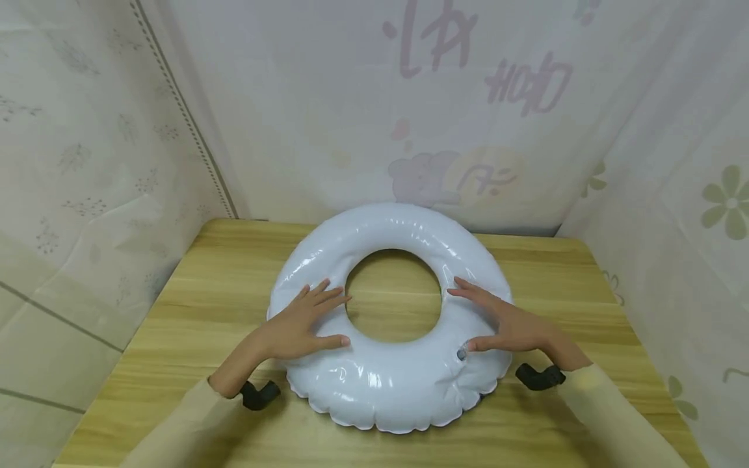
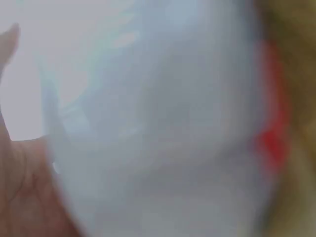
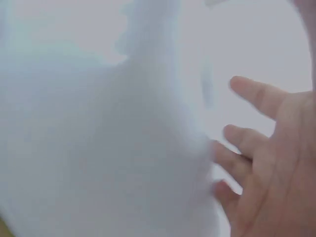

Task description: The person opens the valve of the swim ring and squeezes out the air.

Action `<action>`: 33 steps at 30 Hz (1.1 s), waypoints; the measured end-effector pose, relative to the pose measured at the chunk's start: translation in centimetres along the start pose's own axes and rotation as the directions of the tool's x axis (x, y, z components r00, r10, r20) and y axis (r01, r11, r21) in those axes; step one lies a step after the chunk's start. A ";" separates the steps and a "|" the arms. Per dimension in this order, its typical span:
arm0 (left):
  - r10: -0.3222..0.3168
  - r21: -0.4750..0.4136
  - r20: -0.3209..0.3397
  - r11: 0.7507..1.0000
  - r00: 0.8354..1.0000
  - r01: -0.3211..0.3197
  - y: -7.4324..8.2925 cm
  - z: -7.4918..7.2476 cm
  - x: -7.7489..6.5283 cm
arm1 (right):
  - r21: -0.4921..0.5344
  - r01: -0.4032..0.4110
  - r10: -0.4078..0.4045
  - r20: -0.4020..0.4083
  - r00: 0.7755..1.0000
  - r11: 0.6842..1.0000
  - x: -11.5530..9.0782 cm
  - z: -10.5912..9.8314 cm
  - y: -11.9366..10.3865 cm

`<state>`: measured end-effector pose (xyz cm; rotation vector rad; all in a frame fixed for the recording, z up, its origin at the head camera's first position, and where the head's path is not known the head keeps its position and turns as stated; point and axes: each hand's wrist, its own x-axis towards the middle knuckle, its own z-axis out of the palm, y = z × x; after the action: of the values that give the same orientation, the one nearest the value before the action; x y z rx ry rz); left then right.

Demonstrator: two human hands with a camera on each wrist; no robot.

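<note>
A white inflatable swim ring (image 1: 386, 383) lies on the wooden table, plump, with a puckered outer seam along its near side. Over its left side my left hand (image 1: 301, 325) is spread, fingers extended toward the center hole. On the opposite side, my right hand (image 1: 509, 322) reaches over the ring with fingers fairly straight. Its thumb tip is right at the small clear valve (image 1: 462, 353). In the right wrist view the fingers (image 3: 252, 94) show beside the blurred white vinyl. The left wrist view shows part of the left palm (image 2: 32, 192) and a red patch (image 2: 273, 133) along the ring's edge.
The wooden table (image 1: 216, 279) extends around the ring on all sides. Pale printed cloth (image 1: 304, 110) hangs behind it, with more patterned cloth at left and right. A black curved piece (image 1: 260, 394) sits at the left wrist, another (image 1: 539, 377) at the right.
</note>
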<state>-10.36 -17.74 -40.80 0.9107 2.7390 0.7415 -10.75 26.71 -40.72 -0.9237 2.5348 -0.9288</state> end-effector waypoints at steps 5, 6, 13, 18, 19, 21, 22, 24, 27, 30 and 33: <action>-0.057 -0.039 -0.094 0.998 0.994 0.054 0.7 -2.6 1.9 | 0.041 -0.087 0.086 0.005 0.996 0.995 0.6 -2.7 -0.3; -0.051 -0.038 -0.116 0.998 0.992 0.047 0.7 -3.1 2.3 | 0.053 -0.089 0.089 -0.005 0.996 0.995 1.0 -3.2 -0.4; -0.018 -0.010 -0.263 1.000 0.965 0.017 0.5 -5.3 5.8 | 0.034 -0.102 0.105 -0.126 0.987 0.994 4.8 -5.2 -0.6; -0.003 0.021 -0.316 1.000 0.949 0.010 0.1 -5.6 8.8 | -0.058 -0.163 0.146 -0.223 0.964 0.985 8.0 -5.8 -0.7; -0.009 0.024 -0.319 1.000 0.948 0.018 0.0 -5.5 9.4 | -0.076 -0.169 0.146 -0.243 0.959 0.983 8.6 -5.8 -0.7; -0.016 0.033 -0.320 0.999 0.947 0.028 -0.1 -5.4 10.6 | -0.120 -0.180 0.141 -0.274 0.951 0.976 9.8 -6.0 -0.6; -0.019 0.038 -0.321 0.999 0.947 0.033 -0.1 -5.3 11.1 | -0.140 -0.181 0.135 -0.288 0.948 0.974 10.4 -6.0 -0.6; -0.024 0.049 -0.322 0.998 0.946 0.043 -0.3 -5.1 12.2 | -0.173 -0.183 0.123 -0.312 0.942 0.968 11.6 -6.1 -0.5; -0.022 0.061 -0.328 0.997 0.945 0.044 -0.6 -4.7 13.7 | -0.207 -0.200 0.125 -0.327 0.937 0.958 13.4 -6.0 -0.4; -0.038 0.074 -0.322 0.995 0.946 0.066 -0.9 -4.2 15.2 | -0.220 -0.226 0.146 -0.332 0.932 0.949 14.9 -5.7 -0.4; -0.074 0.095 -0.314 0.990 0.947 0.109 -1.1 -3.5 16.8 | -0.233 -0.242 0.158 -0.327 0.932 0.942 16.5 -5.4 -0.1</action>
<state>-25.47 -9.87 -38.27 0.7343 3.1007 0.7805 -25.67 18.39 -37.38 -0.6034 3.0098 -0.7203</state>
